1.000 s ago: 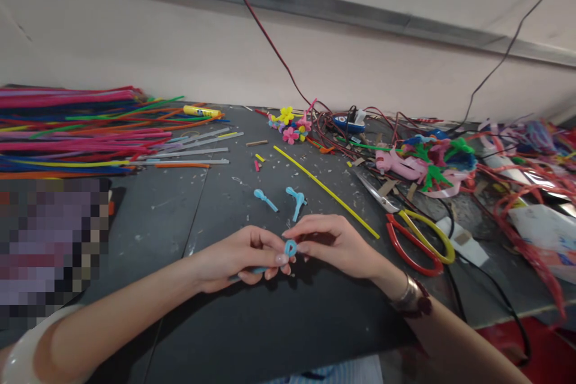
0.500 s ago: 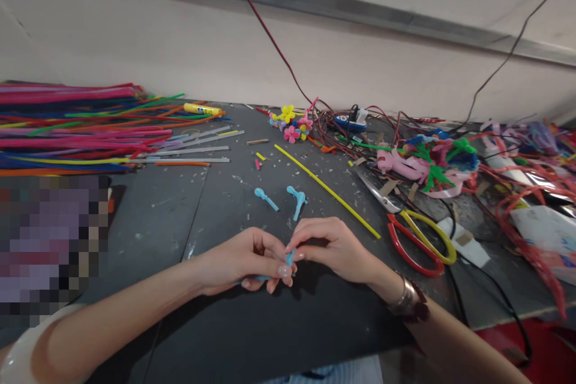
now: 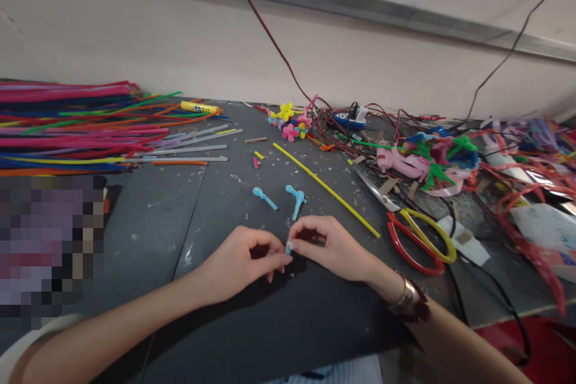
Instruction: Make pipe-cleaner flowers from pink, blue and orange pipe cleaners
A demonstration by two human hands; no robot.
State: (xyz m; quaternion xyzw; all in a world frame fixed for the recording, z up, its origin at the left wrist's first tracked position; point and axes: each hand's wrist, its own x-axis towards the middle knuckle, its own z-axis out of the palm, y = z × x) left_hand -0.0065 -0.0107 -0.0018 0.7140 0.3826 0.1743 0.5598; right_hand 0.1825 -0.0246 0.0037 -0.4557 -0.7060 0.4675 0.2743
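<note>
Between both hands, low over the dark grey worktop [image 3: 279, 324], sits a small light-blue fuzzy pipe-cleaner piece [image 3: 288, 248]: the left hand [image 3: 243, 258] and right hand [image 3: 330, 246] each pinch it at the fingertips, seemingly to steady so short a wire. Just beyond them lie two similar blue twisted pieces [image 3: 296, 199], within easy reach; red-and-yellow-handled scissors [image 3: 418, 240] rest right of the right hand
</note>
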